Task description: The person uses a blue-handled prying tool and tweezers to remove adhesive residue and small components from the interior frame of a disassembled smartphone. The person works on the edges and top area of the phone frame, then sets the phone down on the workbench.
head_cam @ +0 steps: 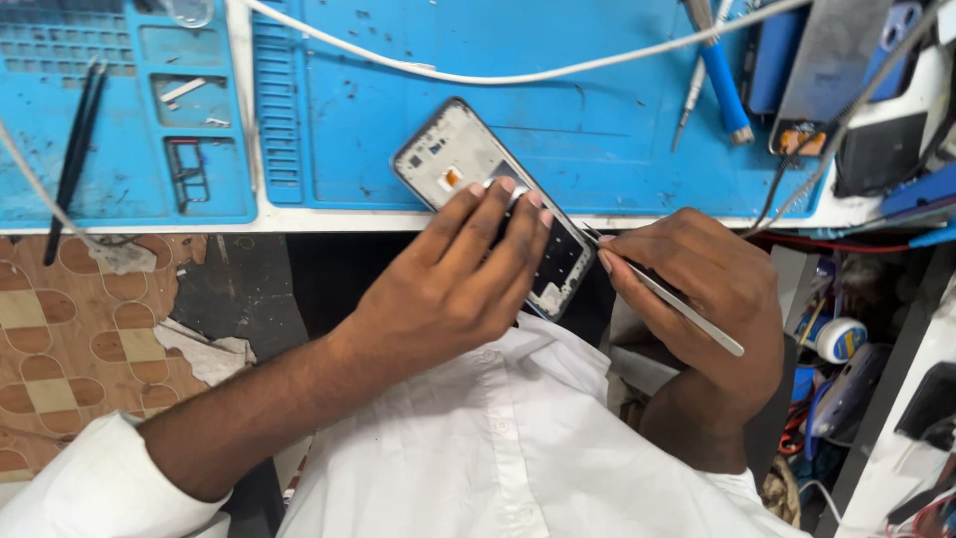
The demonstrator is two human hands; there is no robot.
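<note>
An opened phone frame (460,159), grey-rimmed with bare white and black insides, lies slanted over the front edge of the blue work mat (597,149). My left hand (453,274) lies across the phone's middle, its fingers pressing down on it. My right hand (702,299) is closed around metal tweezers (672,299), whose tips touch the phone's lower right edge. White shirt sleeves cover both my forearms' upper parts.
A white cable (518,75) crosses the mat. A blue-handled screwdriver (725,85) and other tools lie at the back right. A second blue tray (129,120) with black tweezers (75,149) sits at the left. Cluttered cables, tape and devices fill the right side.
</note>
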